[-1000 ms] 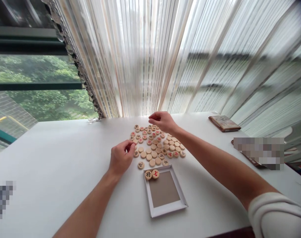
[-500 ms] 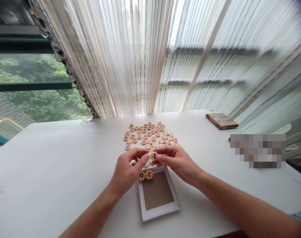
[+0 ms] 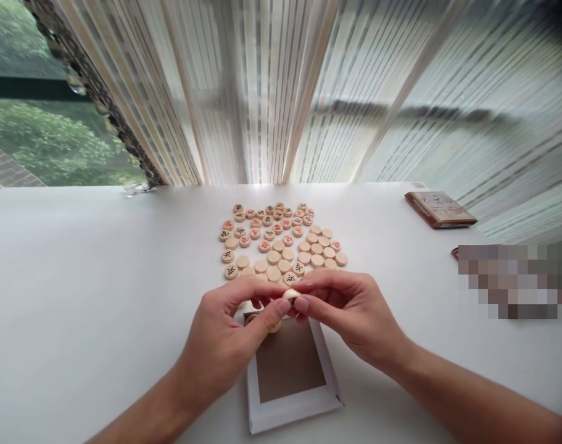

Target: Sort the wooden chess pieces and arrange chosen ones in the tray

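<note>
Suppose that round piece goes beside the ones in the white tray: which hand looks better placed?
Probably the right hand: both hold the round piece, but the right is nearer the bare side of the white tray, while the left hand partly hides the pieces in the tray's far left corner.

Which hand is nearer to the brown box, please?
Right. The right hand is in front and left of the brown box; the left hand is farther left.
</note>
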### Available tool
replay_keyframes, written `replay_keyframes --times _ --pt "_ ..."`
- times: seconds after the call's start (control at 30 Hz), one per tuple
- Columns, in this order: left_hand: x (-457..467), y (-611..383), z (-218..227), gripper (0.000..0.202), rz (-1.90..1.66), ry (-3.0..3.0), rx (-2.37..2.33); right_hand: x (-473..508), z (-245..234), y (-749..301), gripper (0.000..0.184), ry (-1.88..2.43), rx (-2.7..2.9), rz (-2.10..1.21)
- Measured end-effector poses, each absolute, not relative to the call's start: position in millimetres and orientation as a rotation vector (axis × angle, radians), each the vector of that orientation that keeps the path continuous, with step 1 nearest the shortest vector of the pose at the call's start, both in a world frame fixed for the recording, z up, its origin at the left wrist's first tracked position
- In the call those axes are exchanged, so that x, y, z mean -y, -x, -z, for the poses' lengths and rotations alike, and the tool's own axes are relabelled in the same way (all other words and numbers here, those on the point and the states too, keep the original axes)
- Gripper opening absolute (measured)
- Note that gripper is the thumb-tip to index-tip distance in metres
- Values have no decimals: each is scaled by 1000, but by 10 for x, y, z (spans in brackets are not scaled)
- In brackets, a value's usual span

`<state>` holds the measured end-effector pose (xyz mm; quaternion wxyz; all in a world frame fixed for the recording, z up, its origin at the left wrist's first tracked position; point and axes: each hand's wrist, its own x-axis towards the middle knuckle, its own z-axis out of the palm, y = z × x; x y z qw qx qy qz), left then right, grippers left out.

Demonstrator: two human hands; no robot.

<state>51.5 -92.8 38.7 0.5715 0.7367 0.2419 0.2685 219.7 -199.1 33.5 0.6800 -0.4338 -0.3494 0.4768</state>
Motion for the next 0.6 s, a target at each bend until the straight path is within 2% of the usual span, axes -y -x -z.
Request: replay_keyframes --times 0.3,0.47,0.6 --pt "938 -542 -309 12 -695 -1723 -536 1982 -292 -2195 16 1049 875 -914" --pt "945 -537 -309 7 -708 -1723 -513 1967 -319 -2200 14 1003 879 -939" --pt "950 -536 -334 11 -684 -1720 -523 1961 -333 -2210 12 984 861 -992"
